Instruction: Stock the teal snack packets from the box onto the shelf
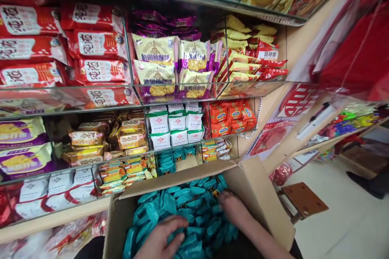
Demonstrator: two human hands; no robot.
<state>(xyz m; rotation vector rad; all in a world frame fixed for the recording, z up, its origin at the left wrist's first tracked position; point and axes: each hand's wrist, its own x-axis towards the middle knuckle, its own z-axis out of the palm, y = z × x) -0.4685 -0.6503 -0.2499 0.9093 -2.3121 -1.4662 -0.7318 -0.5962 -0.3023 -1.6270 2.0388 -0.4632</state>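
Observation:
An open cardboard box [264, 198] sits close in front of me, filled with many small teal snack packets [194, 220]. Inside it, my left hand [164, 236] hovers low over the packets, thumb and forefinger apart with nothing seen between them. Against the box's right inner side, my right hand [232, 208] has its fingers curled at a teal packet with a black and yellow mark [215, 193]; its fingertips are partly hidden. Just beyond the box, similar teal packets [167, 164] line a shelf compartment around a bare patch [186, 163].
Glass-fronted shelves hold red packs [100, 71], cream and purple biscuit packs [156, 73], white and green packets [176, 123] and orange packets [232, 117]. A brown stool [304, 198] stands on the floor at right. Red decorations [358, 48] hang at upper right.

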